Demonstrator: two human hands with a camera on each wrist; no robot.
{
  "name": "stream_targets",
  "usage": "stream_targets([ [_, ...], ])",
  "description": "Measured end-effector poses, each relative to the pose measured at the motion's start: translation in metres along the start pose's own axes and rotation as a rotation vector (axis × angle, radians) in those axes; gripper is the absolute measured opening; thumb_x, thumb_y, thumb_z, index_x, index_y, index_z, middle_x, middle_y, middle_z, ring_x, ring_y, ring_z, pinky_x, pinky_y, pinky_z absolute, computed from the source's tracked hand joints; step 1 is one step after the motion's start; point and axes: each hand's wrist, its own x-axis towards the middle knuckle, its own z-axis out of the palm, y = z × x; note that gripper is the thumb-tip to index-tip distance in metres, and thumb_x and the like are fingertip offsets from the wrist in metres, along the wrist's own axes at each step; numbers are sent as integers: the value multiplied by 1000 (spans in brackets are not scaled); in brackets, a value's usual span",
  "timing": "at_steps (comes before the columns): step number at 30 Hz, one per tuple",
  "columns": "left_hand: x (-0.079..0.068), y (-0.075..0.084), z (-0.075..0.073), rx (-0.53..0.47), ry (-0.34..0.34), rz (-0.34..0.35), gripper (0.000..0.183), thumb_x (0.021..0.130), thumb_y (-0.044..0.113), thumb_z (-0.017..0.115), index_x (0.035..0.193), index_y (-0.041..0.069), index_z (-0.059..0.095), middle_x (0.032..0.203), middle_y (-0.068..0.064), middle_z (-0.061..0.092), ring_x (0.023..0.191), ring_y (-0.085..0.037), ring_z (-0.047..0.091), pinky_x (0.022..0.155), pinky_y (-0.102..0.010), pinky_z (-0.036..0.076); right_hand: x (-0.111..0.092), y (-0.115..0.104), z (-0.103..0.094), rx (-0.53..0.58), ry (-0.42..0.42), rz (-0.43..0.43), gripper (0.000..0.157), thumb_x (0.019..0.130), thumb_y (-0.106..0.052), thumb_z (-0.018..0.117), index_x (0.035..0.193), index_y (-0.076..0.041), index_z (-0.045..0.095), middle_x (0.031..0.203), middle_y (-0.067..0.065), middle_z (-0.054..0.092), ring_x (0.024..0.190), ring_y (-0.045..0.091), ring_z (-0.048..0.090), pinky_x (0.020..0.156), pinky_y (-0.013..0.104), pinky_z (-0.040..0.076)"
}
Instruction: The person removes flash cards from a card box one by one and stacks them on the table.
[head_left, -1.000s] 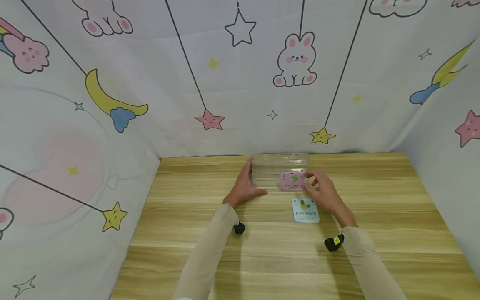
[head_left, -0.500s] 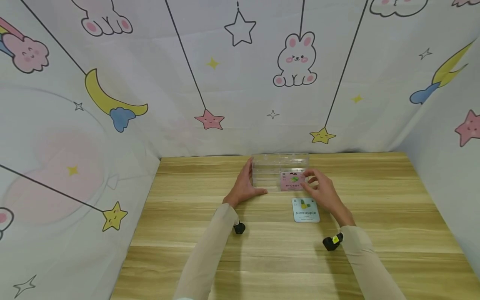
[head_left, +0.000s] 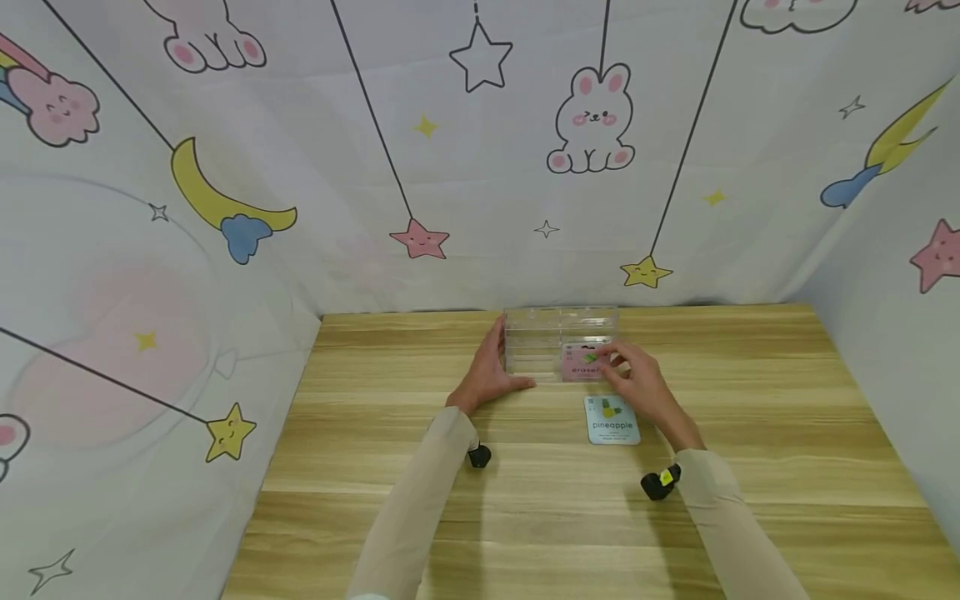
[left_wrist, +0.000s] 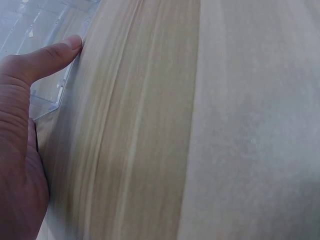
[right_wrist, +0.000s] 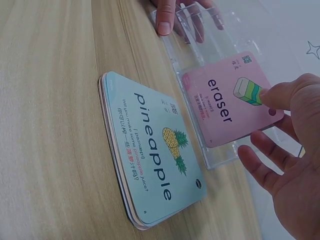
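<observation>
A clear plastic card rack (head_left: 532, 352) with compartments stands at the back of the table. My left hand (head_left: 489, 373) holds its left end, thumb along the front edge; in the left wrist view the thumb (left_wrist: 55, 56) lies on the plastic rim. A pink flashcard reading "eraser" (right_wrist: 220, 95) leans in the rack's front right compartment. My right hand (head_left: 636, 379) pinches its right side, the thumb on the printed face and a finger behind the edge. Before the rack lies a small stack of flashcards with a light blue "pineapple" card (right_wrist: 150, 150) on top.
The wooden table (head_left: 555, 525) meets a white cloth backdrop (head_left: 480, 167) printed with stars and rabbits, close behind the rack. Cloth also hangs at the left and right sides. A black wrist camera (head_left: 657, 486) sits at my right wrist, another (head_left: 479, 456) at my left.
My right hand has shifted slightly left, its thumb now further over the face of the eraser card. The left hand, rack and pineapple stack have stayed in place.
</observation>
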Motion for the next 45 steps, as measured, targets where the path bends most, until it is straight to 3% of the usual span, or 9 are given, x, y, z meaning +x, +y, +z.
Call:
stream_targets([
  [20,0,0,1,-11,-2,2,139,71,30,99,168,18,-1,171,-8,16,154,-19,26,121,-26,30,3,-9,-5,-41,50,8,27,100,-5,69,126,-4,65,125,15,66,106,30,61,83,44,58],
  [30,0,0,1,-11,3,-10,139,71,31,99,168,18,1,171,-10,17,154,-21,27,121,-28,31,0,-10,-8,-30,103,-19,31,96,0,72,126,-3,66,125,16,67,105,31,64,79,34,59],
  [38,-1,0,1,-15,-1,-15,138,72,30,98,168,20,-1,172,-8,14,155,-20,24,122,-27,30,-4,-9,-12,-17,92,-33,35,96,0,72,129,-4,64,129,16,65,104,35,68,84,47,62],
  [45,0,1,2,-8,-5,-29,139,72,31,98,168,20,-2,172,-6,14,155,-17,24,121,-23,29,-9,-9,-17,2,69,-14,37,95,2,74,130,-5,64,131,16,64,100,33,68,84,45,62],
])
